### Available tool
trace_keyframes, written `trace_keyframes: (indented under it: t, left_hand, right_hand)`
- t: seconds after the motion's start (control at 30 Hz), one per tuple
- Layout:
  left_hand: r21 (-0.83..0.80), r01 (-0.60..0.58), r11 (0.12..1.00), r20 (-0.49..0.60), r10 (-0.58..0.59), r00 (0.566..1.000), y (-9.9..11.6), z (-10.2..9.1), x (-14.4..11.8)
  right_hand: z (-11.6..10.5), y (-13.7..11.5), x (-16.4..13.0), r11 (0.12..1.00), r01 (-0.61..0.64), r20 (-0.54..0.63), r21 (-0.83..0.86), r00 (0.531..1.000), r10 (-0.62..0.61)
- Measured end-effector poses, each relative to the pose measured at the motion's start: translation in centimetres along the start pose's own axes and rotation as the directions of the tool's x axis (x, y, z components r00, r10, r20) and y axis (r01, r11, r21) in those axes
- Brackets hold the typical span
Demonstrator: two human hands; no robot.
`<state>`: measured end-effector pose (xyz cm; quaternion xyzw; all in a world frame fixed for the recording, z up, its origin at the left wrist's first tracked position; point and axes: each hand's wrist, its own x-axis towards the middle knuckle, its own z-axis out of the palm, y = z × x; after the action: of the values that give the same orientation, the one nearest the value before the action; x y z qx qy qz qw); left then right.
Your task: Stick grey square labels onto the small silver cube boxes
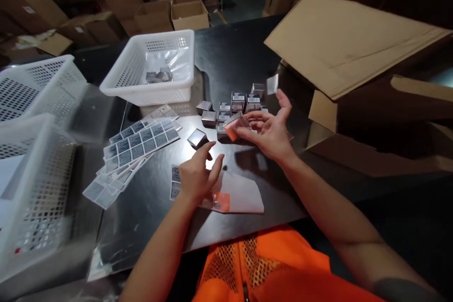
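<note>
A dark surface (233,56) is seen from above. A small silver box (236,125) is clamped in the fingers of the right hand (271,134), just above a cluster of similar labelled boxes (244,101). The left hand (196,174), fingers loosely apart and holding nothing, rests on a peeled label backing sheet (240,196); one lone silver box (197,138) lies just beyond its fingertips. Barcode label sheets (141,144) are fanned to the left, near a white basket (155,68) containing finished boxes. For a clean result, the box is best held steady by its edges, with the face to be labelled kept flat and unobstructed.
</note>
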<state>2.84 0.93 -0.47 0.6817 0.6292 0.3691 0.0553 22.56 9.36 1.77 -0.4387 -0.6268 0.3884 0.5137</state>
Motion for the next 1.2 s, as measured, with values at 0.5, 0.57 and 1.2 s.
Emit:
trace_keyframes:
  t: [0.5,0.57,1.2]
  left_hand:
    - [-0.536,0.430,0.727,0.362,-0.263,0.895,0.9,-1.2,0.6]
    - [-0.516,0.432,0.740,0.339,-0.286,0.896,0.9,-1.0,0.6]
    - [-0.497,0.161,0.853,0.189,-0.074,0.979,0.4,0.3,-0.2]
  right_hand:
    - [-0.3,1.2,-3.1,0.831,0.541,0.441,0.128,0.720,-0.536]
    - [-0.7,0.4,-3.0,0.789,0.602,0.396,0.126,0.698,-0.596]
    - [-2.0,-2.7,-3.4,0.907,-0.366,0.348,0.210,0.894,0.281]
